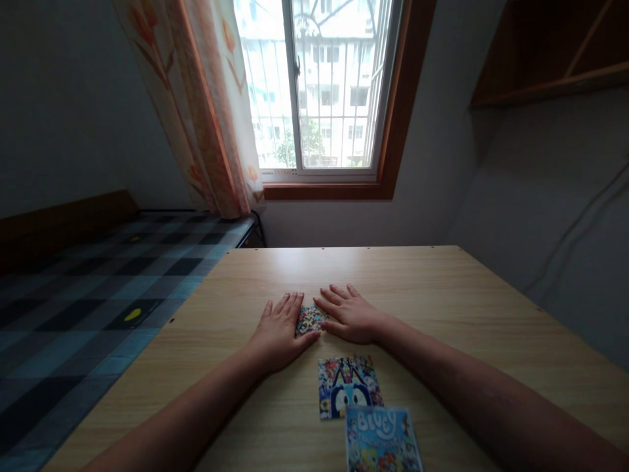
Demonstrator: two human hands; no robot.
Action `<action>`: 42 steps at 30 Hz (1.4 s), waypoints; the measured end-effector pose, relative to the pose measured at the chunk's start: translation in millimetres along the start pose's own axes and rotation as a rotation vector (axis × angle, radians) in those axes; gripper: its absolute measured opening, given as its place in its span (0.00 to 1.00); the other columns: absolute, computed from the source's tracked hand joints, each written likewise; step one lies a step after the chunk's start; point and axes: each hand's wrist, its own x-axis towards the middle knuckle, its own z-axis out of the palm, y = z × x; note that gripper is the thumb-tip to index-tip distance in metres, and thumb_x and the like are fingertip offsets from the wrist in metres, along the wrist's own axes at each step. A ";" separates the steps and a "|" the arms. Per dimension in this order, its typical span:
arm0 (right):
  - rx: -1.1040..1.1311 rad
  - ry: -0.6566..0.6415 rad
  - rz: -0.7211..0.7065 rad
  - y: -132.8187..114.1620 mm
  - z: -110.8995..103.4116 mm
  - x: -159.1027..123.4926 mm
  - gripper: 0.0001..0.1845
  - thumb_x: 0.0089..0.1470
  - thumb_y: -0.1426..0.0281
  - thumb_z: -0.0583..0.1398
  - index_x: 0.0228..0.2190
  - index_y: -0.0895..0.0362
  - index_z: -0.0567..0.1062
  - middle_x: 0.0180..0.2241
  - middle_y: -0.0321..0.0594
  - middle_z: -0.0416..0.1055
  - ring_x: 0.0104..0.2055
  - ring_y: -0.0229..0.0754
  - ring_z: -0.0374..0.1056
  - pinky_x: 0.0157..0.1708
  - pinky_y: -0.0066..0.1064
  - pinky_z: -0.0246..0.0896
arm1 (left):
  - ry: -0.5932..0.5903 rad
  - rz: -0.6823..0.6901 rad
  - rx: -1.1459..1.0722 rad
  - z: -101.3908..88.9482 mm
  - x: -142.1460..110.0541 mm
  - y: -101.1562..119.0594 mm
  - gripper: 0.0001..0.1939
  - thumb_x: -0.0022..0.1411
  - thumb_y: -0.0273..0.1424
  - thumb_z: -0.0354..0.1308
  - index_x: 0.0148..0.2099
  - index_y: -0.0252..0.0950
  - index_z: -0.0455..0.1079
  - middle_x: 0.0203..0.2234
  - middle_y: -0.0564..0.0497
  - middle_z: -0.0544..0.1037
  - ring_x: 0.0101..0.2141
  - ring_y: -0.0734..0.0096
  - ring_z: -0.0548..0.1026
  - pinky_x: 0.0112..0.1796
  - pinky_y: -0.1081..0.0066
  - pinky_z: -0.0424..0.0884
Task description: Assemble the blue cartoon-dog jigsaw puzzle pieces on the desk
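Observation:
A small heap of colourful jigsaw puzzle pieces (310, 318) lies on the wooden table between my hands. My left hand (281, 331) rests palm down at the heap's left side, fingers stretched out and thumb along its near edge. From the right, my right hand (348, 314) lies flat with fingers spread, touching the heap's right side. Nearer to me is a square picture card (350, 387) showing a blue cartoon dog's face. A blue "Bluey" box or case (383, 438) overlaps the card's lower edge and runs out of view at the bottom.
The light wooden table (442, 282) reaches toward the wall below a barred window (334, 98). A bed with a checked sheet (122, 269) stands along the left, beside a flowered curtain (206, 131). A wooden shelf (550, 85) hangs at upper right.

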 end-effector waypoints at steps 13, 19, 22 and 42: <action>0.839 0.364 0.112 28.0 -5.4 -4.1 0.28 0.62 0.55 0.56 0.58 0.57 0.70 0.57 0.51 0.72 0.61 0.51 0.66 0.61 0.50 0.57 | 0.367 0.416 -0.075 -23.4 -18.7 20.2 0.12 0.67 0.40 0.53 0.38 0.38 0.73 0.45 0.45 0.78 0.47 0.57 0.72 0.50 0.55 0.66; 0.647 0.340 0.046 0.5 -3.1 -44.8 0.17 0.62 0.60 0.58 0.49 0.53 0.78 0.51 0.44 0.76 0.56 0.50 0.69 0.59 0.49 0.60 | 0.105 0.393 0.000 -29.3 -43.6 54.0 0.15 0.65 0.43 0.55 0.35 0.36 0.69 0.33 0.46 0.76 0.34 0.59 0.73 0.34 0.62 0.71; 0.381 0.376 -0.047 -16.6 -1.7 -59.1 0.13 0.60 0.68 0.58 0.44 0.54 0.80 0.47 0.44 0.77 0.52 0.48 0.70 0.56 0.44 0.62 | 0.055 0.323 0.051 -30.8 -48.8 61.8 0.17 0.62 0.47 0.58 0.37 0.36 0.69 0.35 0.45 0.76 0.36 0.56 0.74 0.35 0.60 0.72; -0.087 0.317 -0.218 -34.5 -2.6 -58.6 0.08 0.62 0.68 0.59 0.37 0.55 0.79 0.32 0.41 0.75 0.36 0.44 0.67 0.41 0.37 0.60 | 0.014 0.203 0.078 -27.4 -44.6 65.2 0.11 0.66 0.39 0.57 0.38 0.36 0.67 0.37 0.45 0.74 0.41 0.56 0.72 0.41 0.58 0.72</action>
